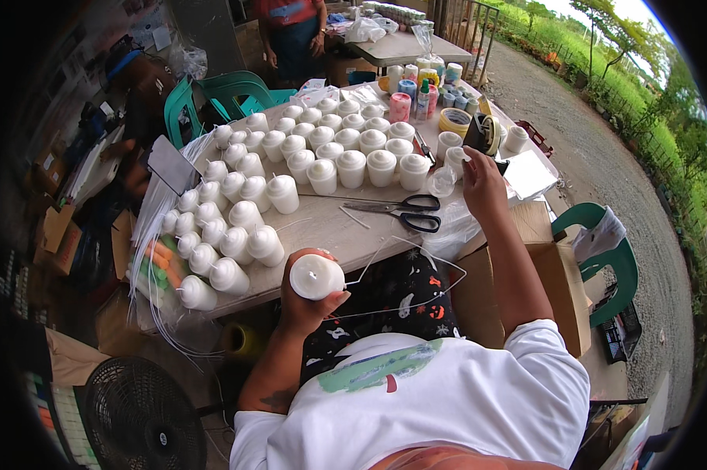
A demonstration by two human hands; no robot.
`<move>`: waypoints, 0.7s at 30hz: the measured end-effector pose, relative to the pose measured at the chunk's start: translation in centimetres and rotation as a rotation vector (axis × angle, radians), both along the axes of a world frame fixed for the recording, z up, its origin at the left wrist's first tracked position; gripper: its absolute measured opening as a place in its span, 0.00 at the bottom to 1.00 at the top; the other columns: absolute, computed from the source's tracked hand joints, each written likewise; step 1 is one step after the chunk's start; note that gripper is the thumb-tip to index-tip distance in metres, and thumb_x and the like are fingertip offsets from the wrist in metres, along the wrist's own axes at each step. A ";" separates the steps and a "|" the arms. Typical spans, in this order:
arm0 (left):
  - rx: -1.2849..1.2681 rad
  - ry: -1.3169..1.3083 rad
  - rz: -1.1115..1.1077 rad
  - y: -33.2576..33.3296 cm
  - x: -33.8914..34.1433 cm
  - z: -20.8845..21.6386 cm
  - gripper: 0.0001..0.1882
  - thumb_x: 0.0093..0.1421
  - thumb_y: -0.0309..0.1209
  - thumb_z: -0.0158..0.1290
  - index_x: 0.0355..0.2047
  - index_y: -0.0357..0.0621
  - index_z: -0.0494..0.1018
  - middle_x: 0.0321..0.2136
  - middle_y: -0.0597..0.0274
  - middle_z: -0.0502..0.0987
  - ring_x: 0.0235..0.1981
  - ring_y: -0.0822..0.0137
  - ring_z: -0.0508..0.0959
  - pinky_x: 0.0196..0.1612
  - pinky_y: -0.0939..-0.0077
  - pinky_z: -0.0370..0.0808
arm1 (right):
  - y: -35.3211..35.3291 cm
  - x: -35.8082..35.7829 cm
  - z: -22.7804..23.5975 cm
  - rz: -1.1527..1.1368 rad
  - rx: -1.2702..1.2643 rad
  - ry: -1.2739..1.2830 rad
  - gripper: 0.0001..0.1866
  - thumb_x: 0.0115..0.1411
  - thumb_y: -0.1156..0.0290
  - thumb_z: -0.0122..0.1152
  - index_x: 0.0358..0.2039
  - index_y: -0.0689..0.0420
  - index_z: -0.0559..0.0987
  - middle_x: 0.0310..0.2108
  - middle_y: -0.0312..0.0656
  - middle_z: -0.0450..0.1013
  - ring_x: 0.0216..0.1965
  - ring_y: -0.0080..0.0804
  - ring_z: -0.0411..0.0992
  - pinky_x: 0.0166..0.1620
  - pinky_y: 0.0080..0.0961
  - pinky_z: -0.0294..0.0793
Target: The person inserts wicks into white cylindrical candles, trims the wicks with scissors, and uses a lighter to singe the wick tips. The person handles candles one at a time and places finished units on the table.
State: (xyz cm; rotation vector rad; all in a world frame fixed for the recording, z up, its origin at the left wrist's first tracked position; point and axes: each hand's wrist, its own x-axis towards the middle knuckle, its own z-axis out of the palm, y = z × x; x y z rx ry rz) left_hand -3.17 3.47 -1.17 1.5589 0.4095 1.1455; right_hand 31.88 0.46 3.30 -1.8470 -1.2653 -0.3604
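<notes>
My left hand [297, 307] is wrapped around a white candle [316, 277], its flat, shiny end turned up toward me, over the table's front edge. A thin white string [359, 279] shows right beside it. My right hand [483, 188] reaches across to the table's right side, thumb and fingertips drawn together next to a black tape dispenser [492, 135]. What the fingertips pinch is too small to make out. Dark-handled scissors [400, 207] lie between my hands. Many white candles with domed tops and short wicks [352, 168] stand in rows on the table [303, 227].
Colored jars [400, 106] and a tape roll [454, 121] sit at the far right of the table. An open cardboard box [553, 286] and green chair [621, 270] are to my right. A black fan [144, 415] stands at lower left. Two people are beyond the table.
</notes>
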 end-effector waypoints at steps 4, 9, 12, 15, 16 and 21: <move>-0.011 -0.046 -0.009 -0.2 -1.6 0.3 0.33 0.45 0.34 0.69 0.48 0.41 0.64 0.41 0.57 0.72 0.43 0.66 0.73 0.49 0.70 0.71 | -1.2 -4.6 -0.7 0.420 -0.233 -0.154 0.17 0.57 0.75 0.59 0.49 0.57 0.75 0.41 0.50 0.74 0.43 0.47 0.73 0.48 0.35 0.73; 0.271 0.140 0.094 -0.5 -1.7 1.1 0.35 0.43 0.33 0.71 0.48 0.44 0.64 0.43 0.59 0.72 0.43 0.68 0.74 0.48 0.72 0.72 | 1.1 -4.3 -4.0 0.416 -0.709 -0.272 0.17 0.52 0.75 0.58 0.44 0.63 0.76 0.43 0.54 0.72 0.49 0.50 0.68 0.54 0.39 0.67; 0.322 0.119 0.147 -0.2 -1.1 0.7 0.35 0.42 0.31 0.71 0.48 0.44 0.64 0.42 0.60 0.73 0.41 0.68 0.75 0.45 0.72 0.73 | 1.3 -4.4 -2.9 0.517 -0.731 -0.223 0.12 0.50 0.74 0.58 0.34 0.69 0.76 0.40 0.58 0.72 0.46 0.55 0.70 0.51 0.40 0.70; 0.324 0.111 0.147 -0.1 -0.8 0.6 0.34 0.42 0.30 0.71 0.48 0.44 0.65 0.41 0.60 0.73 0.40 0.69 0.76 0.44 0.72 0.74 | 1.8 -5.3 -2.1 0.409 -0.835 -0.298 0.13 0.48 0.71 0.60 0.34 0.65 0.78 0.38 0.58 0.73 0.43 0.54 0.72 0.48 0.40 0.72; 0.331 0.110 0.148 -0.1 -0.7 0.7 0.34 0.42 0.29 0.71 0.48 0.44 0.65 0.41 0.60 0.73 0.40 0.69 0.76 0.44 0.72 0.74 | 2.1 -5.4 -1.6 0.392 -0.926 -0.312 0.14 0.47 0.70 0.61 0.34 0.65 0.78 0.38 0.57 0.74 0.43 0.53 0.73 0.47 0.40 0.73; 0.360 0.080 0.148 -0.4 0.2 1.0 0.34 0.41 0.29 0.71 0.47 0.44 0.66 0.40 0.60 0.74 0.39 0.68 0.76 0.43 0.72 0.74 | 2.4 -4.7 0.6 0.449 -1.205 -0.347 0.19 0.43 0.71 0.63 0.36 0.68 0.76 0.35 0.54 0.76 0.39 0.47 0.75 0.44 0.36 0.74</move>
